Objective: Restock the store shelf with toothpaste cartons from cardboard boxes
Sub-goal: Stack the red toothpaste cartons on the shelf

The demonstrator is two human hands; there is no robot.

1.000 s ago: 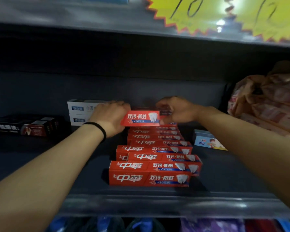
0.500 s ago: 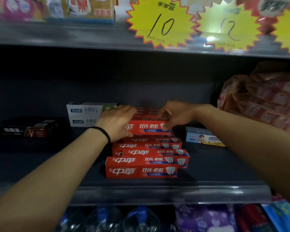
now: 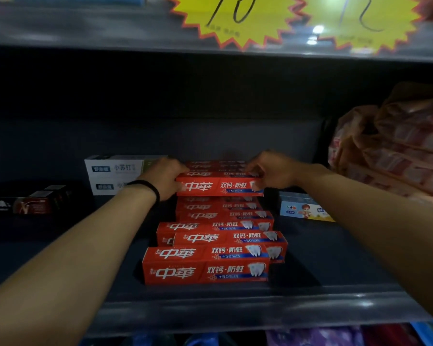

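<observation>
Reaching into the dark shelf (image 3: 235,303), your two arms frame a red toothpaste carton (image 3: 219,186) held level at the back. Far left lie dark cartons (image 3: 30,203), and beside them two stacked white cartons (image 3: 110,174). Your left hand (image 3: 164,179), a black band (image 3: 149,187) at its wrist, grips the left end of the red toothpaste carton, fingers curled round it. The carton sits on top of the rear part of the red carton stack (image 3: 215,245), which runs from the shelf's front edge toward the back wall in overlapping rows. Your right hand (image 3: 273,171) pinches the carton's right end, fingertips on its upper edge. Right of the stack, a small blue-and-yellow box (image 3: 303,208) lies flat on the shelf, apart from the red cartons. Farthest right stand pinkish wrapped bundles (image 3: 398,148). Above, yellow starburst price tags (image 3: 238,18) hang on the upper shelf edge.
</observation>
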